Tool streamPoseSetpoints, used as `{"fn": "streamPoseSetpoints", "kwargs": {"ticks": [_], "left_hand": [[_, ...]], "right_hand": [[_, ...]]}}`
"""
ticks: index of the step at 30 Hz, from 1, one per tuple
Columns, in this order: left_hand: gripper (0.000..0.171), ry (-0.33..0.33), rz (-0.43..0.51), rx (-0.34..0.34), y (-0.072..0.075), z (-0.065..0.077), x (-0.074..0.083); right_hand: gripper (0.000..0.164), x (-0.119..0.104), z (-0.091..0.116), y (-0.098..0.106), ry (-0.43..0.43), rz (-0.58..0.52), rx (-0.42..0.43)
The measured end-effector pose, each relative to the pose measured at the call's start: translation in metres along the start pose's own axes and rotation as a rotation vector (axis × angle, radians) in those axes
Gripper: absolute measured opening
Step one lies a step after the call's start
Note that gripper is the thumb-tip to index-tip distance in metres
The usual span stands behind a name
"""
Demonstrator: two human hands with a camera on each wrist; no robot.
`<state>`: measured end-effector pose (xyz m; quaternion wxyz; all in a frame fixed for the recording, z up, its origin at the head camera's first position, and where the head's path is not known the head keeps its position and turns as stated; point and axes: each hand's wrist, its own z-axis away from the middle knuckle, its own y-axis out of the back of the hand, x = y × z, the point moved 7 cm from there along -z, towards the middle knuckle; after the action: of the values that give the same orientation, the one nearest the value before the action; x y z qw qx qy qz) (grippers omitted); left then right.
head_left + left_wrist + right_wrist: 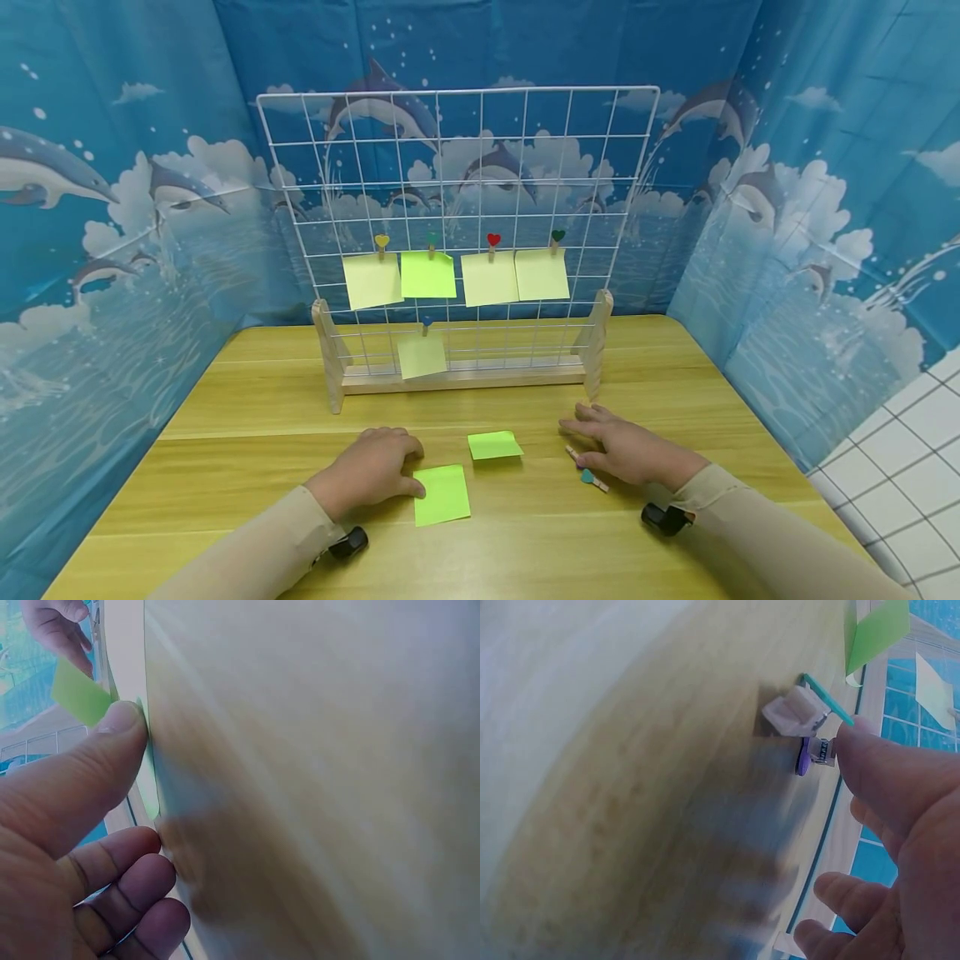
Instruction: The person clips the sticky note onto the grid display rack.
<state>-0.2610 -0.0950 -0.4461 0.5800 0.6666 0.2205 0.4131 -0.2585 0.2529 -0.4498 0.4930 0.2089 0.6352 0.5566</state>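
Observation:
My left hand [371, 471] rests low over the table, its thumb touching the left edge of a bright green sticky note [444, 498] that lies flat. In the left wrist view that thumb [112, 739] lies at the note's edge, with the other fingers loosely bent beside it. A second green note [495, 446] sits farther back, partly raised. My right hand [626, 446] hovers with spread fingers over small wooden clothespins. One clothespin has a teal heart [825, 697]; another has a purple decoration [804, 756], close to the right thumb. Nothing is gripped in that hand.
Behind the hands stands a white wire grid [480, 179] in a wooden base [465, 380]. Several notes hang on it from heart clothespins, including a green note [427, 275] and a lower pale yellow note [422, 354]. Dolphin-print curtains [825, 192] enclose the table.

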Motion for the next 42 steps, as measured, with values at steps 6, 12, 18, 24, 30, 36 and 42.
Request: {"fn": "streamPoseSetpoints", "kwargs": {"ticks": [6, 12, 18, 24, 30, 36, 42], "left_hand": [[0.045, -0.014, -0.003, 0.014, -0.001, -0.001, 0.000], [0.041, -0.015, 0.017, 0.020, -0.002, -0.001, 0.000], [0.040, -0.006, 0.039, 0.011, -0.003, 0.000, 0.000], [0.037, -0.011, 0.038, 0.010, -0.003, 0.000, 0.001], [0.030, -0.023, 0.034, 0.015, -0.004, 0.000, 0.002], [0.024, -0.040, 0.034, 0.021, -0.004, 0.000, 0.003], [0.021, -0.055, 0.029, 0.029, -0.004, 0.000, 0.005]], "right_hand": [[0.055, -0.002, -0.001, 0.000, 0.001, -0.003, -0.004], [0.053, 0.000, -0.003, 0.000, -0.007, -0.011, 0.011], [0.053, -0.001, -0.003, 0.000, 0.008, -0.006, 0.017], [0.051, -0.005, -0.003, 0.002, 0.029, -0.001, 0.025], [0.045, -0.008, -0.003, 0.007, 0.051, 0.033, 0.061], [0.042, -0.010, -0.005, 0.008, 0.069, 0.035, 0.064], [0.042, -0.011, -0.007, 0.005, 0.073, 0.014, 0.019]]}}
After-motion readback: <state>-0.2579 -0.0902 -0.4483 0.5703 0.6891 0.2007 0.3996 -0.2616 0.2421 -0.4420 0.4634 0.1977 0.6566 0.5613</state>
